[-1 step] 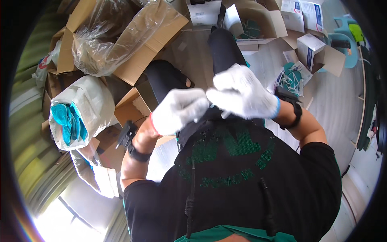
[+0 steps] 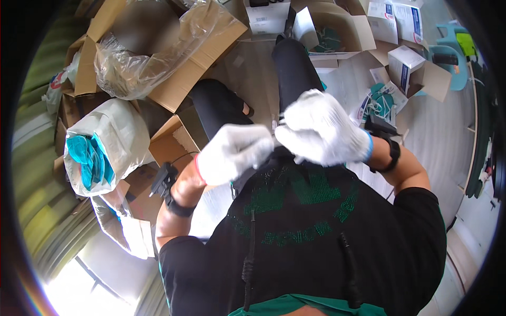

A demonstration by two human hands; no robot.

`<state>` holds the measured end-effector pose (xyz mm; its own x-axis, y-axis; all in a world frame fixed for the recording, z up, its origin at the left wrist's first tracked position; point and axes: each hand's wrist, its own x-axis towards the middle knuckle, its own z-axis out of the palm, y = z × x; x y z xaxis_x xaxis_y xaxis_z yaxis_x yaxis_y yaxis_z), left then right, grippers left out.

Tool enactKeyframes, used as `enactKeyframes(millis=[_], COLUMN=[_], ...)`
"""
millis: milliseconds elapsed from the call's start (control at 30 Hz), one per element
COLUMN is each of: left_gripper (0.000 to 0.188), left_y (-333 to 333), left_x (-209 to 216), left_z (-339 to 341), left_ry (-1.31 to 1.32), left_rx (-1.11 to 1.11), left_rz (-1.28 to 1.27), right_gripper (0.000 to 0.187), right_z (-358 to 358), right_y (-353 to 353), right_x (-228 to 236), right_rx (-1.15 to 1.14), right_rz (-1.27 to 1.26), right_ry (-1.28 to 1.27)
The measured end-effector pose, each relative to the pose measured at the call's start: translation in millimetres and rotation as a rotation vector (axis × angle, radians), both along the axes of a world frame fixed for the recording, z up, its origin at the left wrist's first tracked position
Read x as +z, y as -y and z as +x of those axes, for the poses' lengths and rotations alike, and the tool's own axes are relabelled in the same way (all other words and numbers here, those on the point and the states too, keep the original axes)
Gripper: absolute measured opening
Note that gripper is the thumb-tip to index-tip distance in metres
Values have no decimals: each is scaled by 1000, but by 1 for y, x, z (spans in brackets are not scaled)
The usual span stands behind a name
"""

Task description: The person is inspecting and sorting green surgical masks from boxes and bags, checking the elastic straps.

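Both my hands wear white knit gloves and meet close together above my lap. My left hand (image 2: 234, 151), with a red cuff, is closed with its fingers pressed together. My right hand (image 2: 322, 129), with a blue cuff, is closed too, its fingers curled toward the left hand. Whatever lies between the fingertips is hidden or too small to make out. Teal face masks (image 2: 89, 158) fill a white bag (image 2: 129, 129) on the left. On the right, more teal masks with white straps (image 2: 380, 101) lie in a heap on printed packaging.
A large cardboard box (image 2: 195, 58) with clear plastic lining stands at far left. An open carton (image 2: 363, 29) holding a teal item stands at the far side. Small white boxes (image 2: 406, 63) sit right of it, before a light blue stool (image 2: 448, 58). Wood-look floor (image 2: 429, 124) lies at right.
My left hand has shifted slightly down. My right hand has moved a little to the right, with its fingers more tightly curled. The surrounding things look the same.
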<state>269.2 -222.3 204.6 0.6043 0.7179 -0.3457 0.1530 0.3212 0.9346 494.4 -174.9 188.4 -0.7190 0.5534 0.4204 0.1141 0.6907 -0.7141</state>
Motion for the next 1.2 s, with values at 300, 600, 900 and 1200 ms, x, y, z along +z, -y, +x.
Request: enactKeyframes(millis=[300,600,900,1200], left_gripper=[28,35,43,18], left_y=[24,-20,-42,-32], left_x=[-9,-77,-78,-77], left_z=[-83,8,57,46], left_ry=[-39,301,-103,-315], left_rx=[412,456,359,135], left_rz=[-121,-229,284,377], right_gripper=[13,30,46,40], right_z=[67,39,18,6], right_y=[-30,-44,-42,-45], right_x=[27,-55,-48,-40], right_rx=[-406,-148,-220,-156], right_rz=[-1082,-1507,-1158,-597], right_ry=[-23,-300,132,617])
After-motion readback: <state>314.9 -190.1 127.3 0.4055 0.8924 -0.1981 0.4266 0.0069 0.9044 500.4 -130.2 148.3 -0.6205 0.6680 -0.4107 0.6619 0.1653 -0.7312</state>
